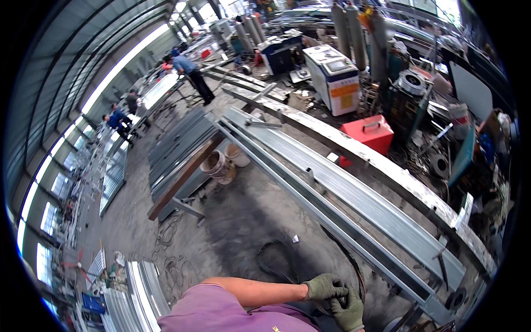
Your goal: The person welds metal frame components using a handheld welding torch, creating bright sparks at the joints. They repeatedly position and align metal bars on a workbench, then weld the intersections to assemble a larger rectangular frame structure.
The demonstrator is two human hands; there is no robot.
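Both my hands wear olive-green gloves and meet close in front of my body at the lower edge. My left hand [323, 287] reaches in from the left, its fingers bent and drawn together against the other glove. Below and to its right, my right hand [349, 313] is curled, with thumb and fingers closed toward the left fingertips. Whatever lies between them is too small or hidden to make out. Just right of the hands, a dark cable [354, 260] runs up from the floor. A black hose [271, 255] lies looped on the concrete beyond my left forearm.
Long galvanized steel channels [343, 188] cross diagonally ahead and to the right, alongside a whitish beam [381, 166]. A red case [369, 134] and a white machine cabinet [333, 77] stand behind. Buckets [218, 167] sit by a rusty beam [188, 176]. Several people work far left.
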